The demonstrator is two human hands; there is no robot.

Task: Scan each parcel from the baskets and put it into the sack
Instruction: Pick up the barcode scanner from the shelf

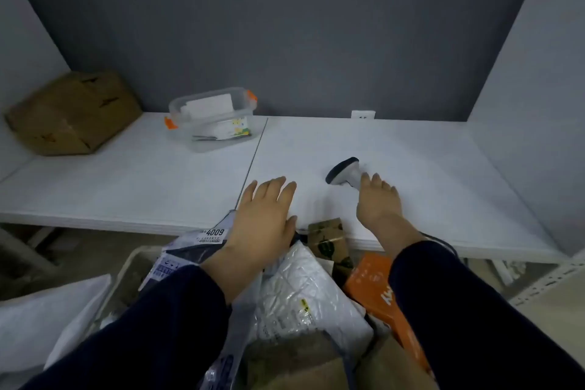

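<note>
Head view: scanner (343, 171) points far-left; left hand (264, 209) spread; right hand (378, 203) flat on handle.

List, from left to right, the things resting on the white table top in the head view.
brown cardboard box → clear plastic container → left hand → scanner

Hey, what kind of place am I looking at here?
Likely a parcel sorting station: a scanner lies on the white table, and a basket below it is heaped with labelled mailers and small cartons.
</note>
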